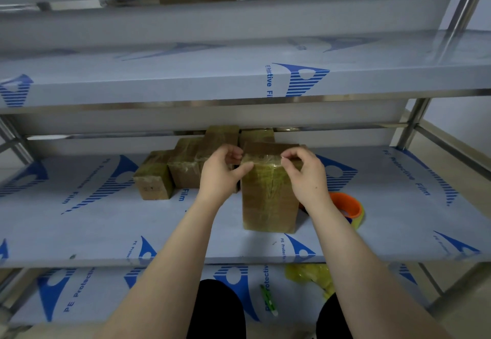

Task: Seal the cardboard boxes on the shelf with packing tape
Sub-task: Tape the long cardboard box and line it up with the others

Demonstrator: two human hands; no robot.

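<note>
A film-covered shelf [106, 219] is seen carrying a cluster of taped boxes [183, 168] at the back. In front of them, near the middle, one upright box [268, 200] is stood just left of a roll [348, 206] with an orange core. The box's top front edge is flanked by the left hand [225, 171] and the right hand [305, 179], and clear tape [263, 158] is held stretched between them along that edge. Each end is pinched between thumb and curled fingers, the left thumb being laid against the box's upper corner.
</note>
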